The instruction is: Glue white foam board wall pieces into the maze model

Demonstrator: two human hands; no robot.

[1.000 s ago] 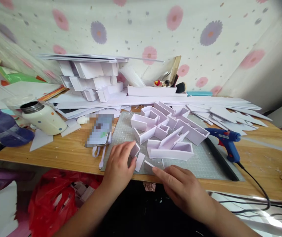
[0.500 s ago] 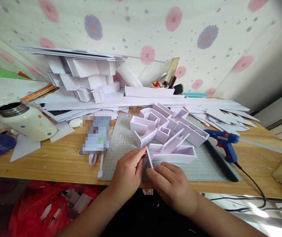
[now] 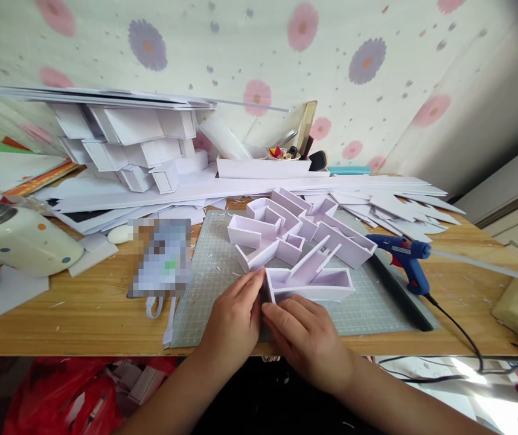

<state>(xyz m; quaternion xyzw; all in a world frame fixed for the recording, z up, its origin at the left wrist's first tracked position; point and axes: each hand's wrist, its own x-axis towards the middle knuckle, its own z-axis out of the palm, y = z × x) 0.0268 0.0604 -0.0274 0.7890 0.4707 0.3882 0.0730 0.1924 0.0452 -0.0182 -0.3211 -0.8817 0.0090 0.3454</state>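
Note:
A narrow white foam-board panel (image 3: 269, 286) stands at the left end of a long white foam-board tray (image 3: 331, 293) with upright divider strips inside. My left hand (image 3: 234, 317) has its fingers closed along the outer face of this panel, fingertips at its top corner. My right hand (image 3: 311, 338) is closed at the panel's near lower end, its fingers along the tray's front wall. My palms hide the panel's lower part. Just behind sits a larger white foam-board structure (image 3: 302, 226) with several compartments. Both rest on a grey cutting mat (image 3: 209, 254).
To the right lie a blue glue gun (image 3: 406, 251) with its cable and a black bar (image 3: 399, 290). White board offcuts (image 3: 404, 211) cover the back right. On the left are a blurred-out device (image 3: 162, 257), a cream bottle (image 3: 28, 235) and stacked white boxes (image 3: 127, 139).
The panel, earlier slanted at the tray's end with its edge standing out, now sits flush against that end. My right hand has shifted slightly left. The whole view has turned a little.

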